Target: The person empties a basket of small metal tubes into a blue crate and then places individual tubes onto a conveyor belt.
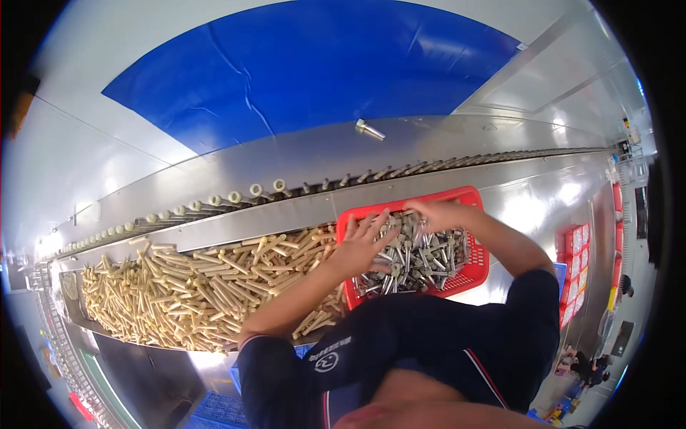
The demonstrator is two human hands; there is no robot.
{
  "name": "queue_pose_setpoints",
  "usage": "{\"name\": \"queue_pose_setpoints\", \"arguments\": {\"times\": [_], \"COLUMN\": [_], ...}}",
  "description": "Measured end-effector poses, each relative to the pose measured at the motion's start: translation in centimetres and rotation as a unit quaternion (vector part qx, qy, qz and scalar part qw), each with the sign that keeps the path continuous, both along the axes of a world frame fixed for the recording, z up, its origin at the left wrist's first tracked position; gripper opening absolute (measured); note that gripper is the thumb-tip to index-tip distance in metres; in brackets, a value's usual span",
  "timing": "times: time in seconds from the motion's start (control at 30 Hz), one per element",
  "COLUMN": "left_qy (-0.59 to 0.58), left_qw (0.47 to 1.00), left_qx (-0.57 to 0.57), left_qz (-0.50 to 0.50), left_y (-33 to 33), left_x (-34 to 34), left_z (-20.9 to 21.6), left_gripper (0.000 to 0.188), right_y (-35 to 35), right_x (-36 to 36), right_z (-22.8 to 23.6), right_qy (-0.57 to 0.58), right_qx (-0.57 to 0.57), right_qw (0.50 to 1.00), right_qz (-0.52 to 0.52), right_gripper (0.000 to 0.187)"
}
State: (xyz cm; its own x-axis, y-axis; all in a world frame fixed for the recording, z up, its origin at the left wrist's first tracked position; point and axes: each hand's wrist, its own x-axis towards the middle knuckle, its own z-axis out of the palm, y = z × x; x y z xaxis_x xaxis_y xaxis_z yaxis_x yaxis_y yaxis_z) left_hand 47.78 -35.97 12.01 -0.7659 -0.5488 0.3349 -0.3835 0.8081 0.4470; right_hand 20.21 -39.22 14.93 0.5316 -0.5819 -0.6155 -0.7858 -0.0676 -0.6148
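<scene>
A red plastic basket (471, 274) in front of me holds many grey metal bolts (421, 257). My left hand (363, 248) is over its left side, fingers spread, with the fingertips above the bolts near the far rim. From the right, my right hand (441, 214) reaches over the far right rim. Its half-bent fingers and thumb stand apart at the bolts, and part of them is hard to make out. No bolt shows clearly lifted in either hand. Beyond the basket, a metal rail (457, 166) carries a long row of headed pins (236, 198).
A large heap of tan headed pins (193, 286) fills a metal trough left of the basket. One loose bolt (370, 130) lies beyond the rail, near a blue sheet (321, 64). Red bins (574, 264) stand at the right. A blue crate (218, 410) is at the lower left.
</scene>
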Motion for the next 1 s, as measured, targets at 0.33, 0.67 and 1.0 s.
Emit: {"name": "queue_pose_setpoints", "arguments": {"times": [0.33,0.67,1.0], "left_qy": [-0.134,0.027,-0.001], "left_qw": [0.939,0.991,0.853], "left_qx": [-0.222,-0.090,0.333], "left_qz": [0.225,0.092,0.402], "left_y": [-11.3,-10.9,10.9], "left_x": [14.0,7.6,2.1], "left_z": [1.5,6.7,-12.2], "left_gripper": [0.042,0.014,0.065], "right_y": [-8.0,-8.8,14.8], "right_x": [17.7,10.1,-15.8], "right_z": [0.1,6.7,-9.7], "right_qy": [-0.076,-0.186,0.154], "right_qx": [-0.471,-0.512,-0.416], "right_qw": [0.873,0.836,0.824], "right_qz": [0.100,-0.070,-0.353], "right_gripper": [0.070,0.024,0.065]}}
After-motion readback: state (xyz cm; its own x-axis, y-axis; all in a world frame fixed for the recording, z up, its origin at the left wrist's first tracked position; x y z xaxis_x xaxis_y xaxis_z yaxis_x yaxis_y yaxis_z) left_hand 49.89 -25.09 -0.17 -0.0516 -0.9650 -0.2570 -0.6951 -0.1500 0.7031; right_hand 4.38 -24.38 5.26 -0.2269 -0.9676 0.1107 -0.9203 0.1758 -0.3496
